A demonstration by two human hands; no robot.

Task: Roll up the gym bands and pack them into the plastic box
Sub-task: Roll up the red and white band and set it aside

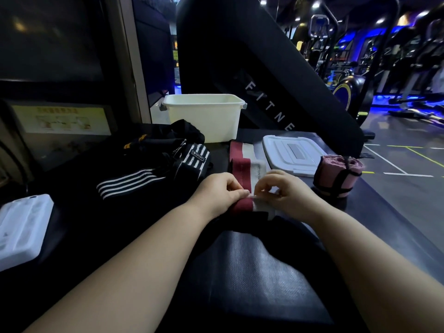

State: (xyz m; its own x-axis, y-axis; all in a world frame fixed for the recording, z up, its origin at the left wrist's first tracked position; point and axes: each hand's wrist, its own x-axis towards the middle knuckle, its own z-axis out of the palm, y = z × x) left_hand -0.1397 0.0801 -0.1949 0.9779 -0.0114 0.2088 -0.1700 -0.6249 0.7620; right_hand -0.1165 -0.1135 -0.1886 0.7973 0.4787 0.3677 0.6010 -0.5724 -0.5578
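Note:
A maroon and white gym band (242,162) lies stretched away from me on the black padded bench (252,272). Its near end is curled into a small roll under my fingers. My left hand (219,193) pinches the maroon side of that roll, and my right hand (286,191) pinches the white side. A pink band (336,175), rolled and strapped with black, stands to the right. A heap of black bands with white stripes (153,169) lies to the left. The white plastic box (204,116) stands open at the back, and I cannot see what is inside it.
The box's white lid (288,153) lies flat behind the pink roll. A white ribbed case (21,229) sits at the bench's left edge. A dark slanted machine panel (276,75) rises behind the box. The bench's right edge drops to the gym floor (396,188).

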